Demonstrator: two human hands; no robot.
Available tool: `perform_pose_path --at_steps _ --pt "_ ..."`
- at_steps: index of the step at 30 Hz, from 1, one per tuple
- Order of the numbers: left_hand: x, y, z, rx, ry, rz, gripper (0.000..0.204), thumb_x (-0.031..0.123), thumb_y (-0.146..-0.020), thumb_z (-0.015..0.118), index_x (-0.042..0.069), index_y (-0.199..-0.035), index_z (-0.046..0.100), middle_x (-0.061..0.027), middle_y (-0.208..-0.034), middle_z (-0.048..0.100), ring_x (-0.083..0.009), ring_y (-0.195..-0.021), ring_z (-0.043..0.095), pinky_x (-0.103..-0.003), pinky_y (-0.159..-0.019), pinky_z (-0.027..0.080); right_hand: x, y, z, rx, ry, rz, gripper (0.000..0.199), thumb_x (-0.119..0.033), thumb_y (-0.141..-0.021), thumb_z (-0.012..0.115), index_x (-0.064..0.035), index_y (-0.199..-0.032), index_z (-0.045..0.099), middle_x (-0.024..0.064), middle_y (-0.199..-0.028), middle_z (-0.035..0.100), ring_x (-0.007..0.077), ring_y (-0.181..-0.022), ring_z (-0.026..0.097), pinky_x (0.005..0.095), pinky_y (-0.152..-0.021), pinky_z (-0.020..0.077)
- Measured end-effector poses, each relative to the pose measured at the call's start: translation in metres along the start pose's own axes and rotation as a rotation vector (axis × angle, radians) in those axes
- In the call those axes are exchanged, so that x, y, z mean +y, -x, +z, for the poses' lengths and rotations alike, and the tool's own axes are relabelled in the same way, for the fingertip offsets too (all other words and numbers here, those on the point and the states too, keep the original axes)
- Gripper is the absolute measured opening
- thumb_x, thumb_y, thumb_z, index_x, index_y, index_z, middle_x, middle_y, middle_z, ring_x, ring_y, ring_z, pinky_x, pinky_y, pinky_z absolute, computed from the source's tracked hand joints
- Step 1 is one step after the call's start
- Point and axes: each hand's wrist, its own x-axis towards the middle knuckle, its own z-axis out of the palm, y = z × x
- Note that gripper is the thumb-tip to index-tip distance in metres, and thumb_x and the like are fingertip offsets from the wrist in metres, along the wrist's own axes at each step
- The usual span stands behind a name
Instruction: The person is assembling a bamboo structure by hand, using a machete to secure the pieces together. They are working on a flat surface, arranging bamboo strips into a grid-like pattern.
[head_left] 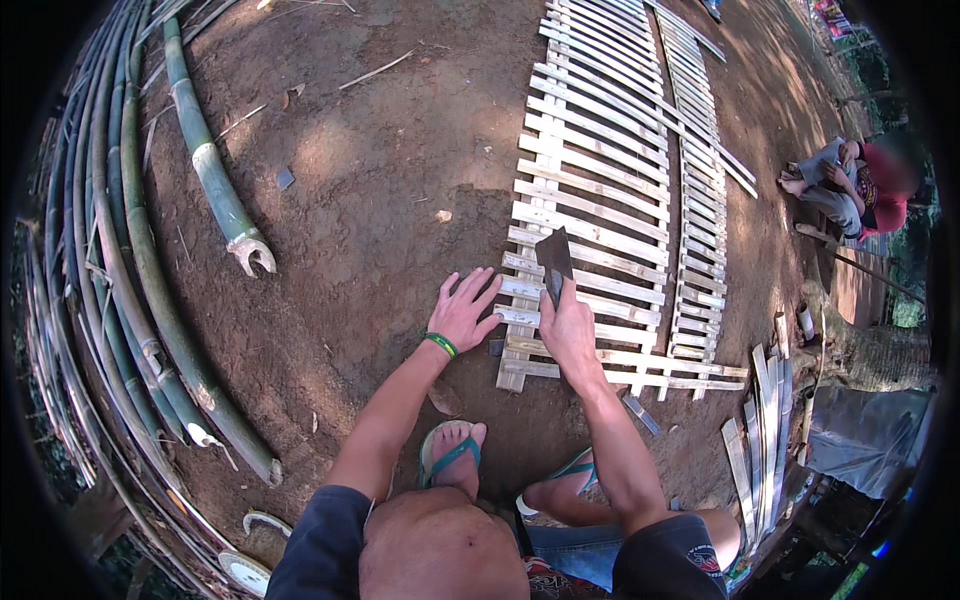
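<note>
My left hand (465,312) is stretched out with its fingers apart, palm down, at the left ends of the bamboo slats. Its fingertips and thumb reach the ends of two slats; whether they press on them I cannot tell. My right hand (567,328) is closed around a dark, broad-bladed knife (553,252), its blade pointing away from me above the slatted bamboo panel (590,205). Pale split slats lie crosswise over long strips in this panel. The knife's handle is mostly hidden in my fist.
A second, narrower slatted panel (697,220) lies to the right. Long green bamboo poles (140,215) are stacked at the left, beside a notched pole (215,180). Loose split strips (765,430) lie at the lower right. Another person (865,190) sits at the far right.
</note>
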Motion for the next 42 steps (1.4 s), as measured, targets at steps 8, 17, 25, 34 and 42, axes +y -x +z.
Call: perform_pose_path --at_steps 8,17,25,34,42 --pt "-0.002 0.005 -0.001 0.002 -0.008 -0.007 0.072 0.048 -0.096 0.059 0.015 -0.158 0.041 -0.0101 -0.162 0.04 -0.0272 -0.152 0.035 -0.055 -0.123 0.019 -0.004 -0.003 0.002 0.044 -0.208 0.11 0.045 -0.026 -0.099 0.061 0.0042 -0.13 0.048 0.0349 -0.083 0.068 0.056 -0.083 0.067 0.0625 -0.077 0.0518" --pt "0.002 -0.001 0.0 0.01 -0.017 0.01 0.073 0.047 -0.096 0.06 0.017 -0.159 0.039 -0.0096 -0.162 0.04 -0.0274 -0.151 0.036 -0.054 -0.124 0.02 0.037 -0.004 0.025 0.103 -0.269 0.055 0.042 -0.024 -0.101 0.061 0.002 -0.132 0.048 0.0231 -0.077 0.07 0.0324 -0.069 0.073 0.0454 -0.062 0.0554" --pt "0.002 -0.01 -0.003 0.035 0.012 -0.005 0.076 0.046 -0.096 0.06 0.009 -0.158 0.039 -0.0117 -0.161 0.042 -0.0283 -0.151 0.036 -0.055 -0.123 0.019 0.041 0.005 0.024 0.16 -1.186 0.301 0.031 -0.021 -0.108 0.052 -0.005 -0.134 0.046 0.0058 -0.077 0.059 0.0158 -0.058 0.061 0.0299 -0.054 0.0541" --pt "0.005 -0.013 -0.008 0.023 0.023 -0.005 0.072 0.046 -0.095 0.06 0.009 -0.154 0.046 -0.0111 -0.159 0.044 -0.0284 -0.15 0.038 -0.057 -0.122 0.021 0.043 -0.022 0.023 0.046 -0.908 0.36 0.035 -0.026 -0.107 0.055 -0.0088 -0.137 0.048 0.0088 -0.076 0.063 0.0174 -0.057 0.062 0.0332 -0.051 0.0522" --pt "0.003 -0.012 -0.011 0.01 0.012 -0.017 0.074 0.047 -0.093 0.062 0.008 -0.153 0.047 -0.0117 -0.159 0.045 -0.0291 -0.149 0.038 -0.057 -0.122 0.02 -0.025 -0.034 -0.002 0.053 0.029 -0.169 0.059 -0.014 -0.099 0.059 -0.0035 -0.154 0.038 0.0291 -0.089 0.069 0.0475 -0.075 0.071 0.0547 -0.063 0.0555"
